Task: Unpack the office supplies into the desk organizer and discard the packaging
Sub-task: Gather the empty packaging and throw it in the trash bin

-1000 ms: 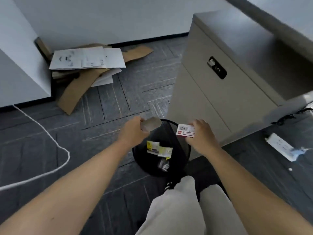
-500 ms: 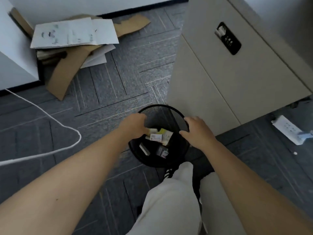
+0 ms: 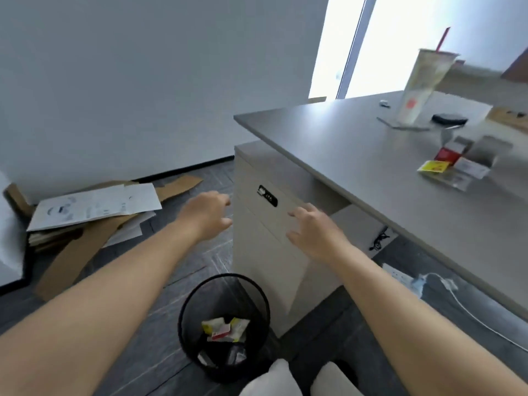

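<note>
Nearest the person, the black wire-mesh wastebasket (image 3: 224, 327) stands on the floor holding crumpled yellow, red and white packaging (image 3: 224, 329). Above it the left hand (image 3: 206, 215) and right hand (image 3: 313, 231) hover empty, fingers loosely spread and grasping nothing. The remaining red, yellow and white packets (image 3: 450, 164) lie on the grey desk top (image 3: 357, 167), up and to the right; the right hand is judged nearer.

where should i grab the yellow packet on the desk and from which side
Pinch the yellow packet by its near left edge, coming from the desk's open front side. It lies flat, and the red box and clear wrappers crowd its far and right sides.
</note>
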`<action>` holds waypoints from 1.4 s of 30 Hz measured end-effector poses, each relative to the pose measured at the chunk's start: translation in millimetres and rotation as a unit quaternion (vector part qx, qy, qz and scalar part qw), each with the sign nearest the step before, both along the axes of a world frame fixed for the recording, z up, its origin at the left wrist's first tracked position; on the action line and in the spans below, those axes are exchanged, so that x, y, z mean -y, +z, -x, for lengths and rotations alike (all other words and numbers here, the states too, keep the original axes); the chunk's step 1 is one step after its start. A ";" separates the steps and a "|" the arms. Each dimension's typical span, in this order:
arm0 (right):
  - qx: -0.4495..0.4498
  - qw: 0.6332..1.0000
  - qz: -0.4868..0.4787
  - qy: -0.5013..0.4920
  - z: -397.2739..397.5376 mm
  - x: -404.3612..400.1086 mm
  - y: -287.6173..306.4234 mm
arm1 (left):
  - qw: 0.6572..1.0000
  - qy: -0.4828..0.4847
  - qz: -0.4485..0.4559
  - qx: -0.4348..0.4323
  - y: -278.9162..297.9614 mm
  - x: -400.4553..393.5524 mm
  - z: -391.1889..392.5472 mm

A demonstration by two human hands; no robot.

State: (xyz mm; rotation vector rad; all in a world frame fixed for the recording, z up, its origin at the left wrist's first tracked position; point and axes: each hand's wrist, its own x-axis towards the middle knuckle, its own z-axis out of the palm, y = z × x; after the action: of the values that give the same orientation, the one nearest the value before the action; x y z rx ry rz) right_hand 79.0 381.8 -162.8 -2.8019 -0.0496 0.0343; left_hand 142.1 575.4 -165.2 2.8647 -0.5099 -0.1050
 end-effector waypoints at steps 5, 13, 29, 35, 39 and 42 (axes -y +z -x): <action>0.110 0.992 0.035 -0.041 30.6 51.0 68.4 | 0.992 -0.062 0.059 0.090 66.6 61.8 8.2; 0.141 0.968 0.051 -0.200 65.1 189.9 87.8 | 0.977 -0.174 0.079 0.096 83.8 200.7 9.7; 0.176 0.932 -0.095 -0.304 -7.7 325.4 54.8 | 0.949 -0.278 0.144 -0.034 60.9 368.1 -56.0; 0.175 0.935 -0.086 -0.295 -26.5 333.8 53.9 | 0.945 -0.278 0.172 -0.013 59.7 370.8 -61.3; 0.204 0.924 -0.096 -0.310 -17.9 339.3 55.3 | 0.945 -0.265 0.193 -0.014 63.6 370.5 -67.2; 0.213 0.916 -0.098 -0.326 -6.0 346.9 57.6 | 0.943 -0.267 0.196 -0.035 69.2 383.4 -69.1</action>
State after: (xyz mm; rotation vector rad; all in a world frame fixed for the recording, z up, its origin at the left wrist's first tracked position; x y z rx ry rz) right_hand 85.1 34.9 -105.2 -2.4335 0.7289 -0.6960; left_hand 211.2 192.0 -96.0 2.2634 -1.1388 -0.1717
